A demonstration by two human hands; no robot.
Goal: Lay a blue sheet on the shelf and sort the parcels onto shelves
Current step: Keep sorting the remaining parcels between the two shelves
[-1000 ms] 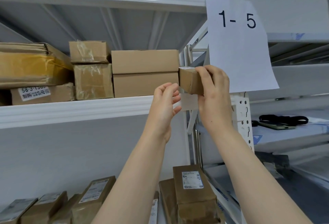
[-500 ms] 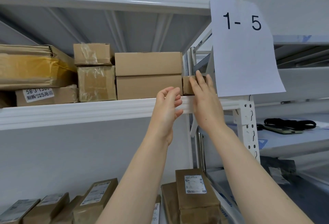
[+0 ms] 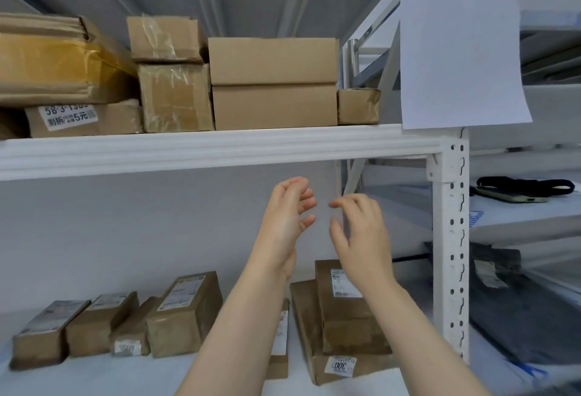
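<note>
A small brown parcel [image 3: 357, 107] sits at the right end of the upper white shelf [image 3: 204, 147], beside two stacked cardboard boxes [image 3: 273, 82]. My left hand [image 3: 287, 216] and my right hand [image 3: 361, 232] hang below that shelf, apart from the parcel, fingers loosely curled and holding nothing. More taped boxes [image 3: 171, 71] fill the left of the upper shelf. On the lower shelf stand several labelled parcels [image 3: 184, 314] and a stack of flat ones [image 3: 342, 310].
A paper sign marked 1-5 [image 3: 462, 40] hangs on the white perforated upright [image 3: 451, 238]. The neighbouring rack on the right holds a phone with a black strap [image 3: 518, 189] and dark packets [image 3: 493, 266] lower down.
My right hand set the small parcel on the upper shelf's right end and let go. Both hands have dropped below the shelf edge, and the view has moved closer.
</note>
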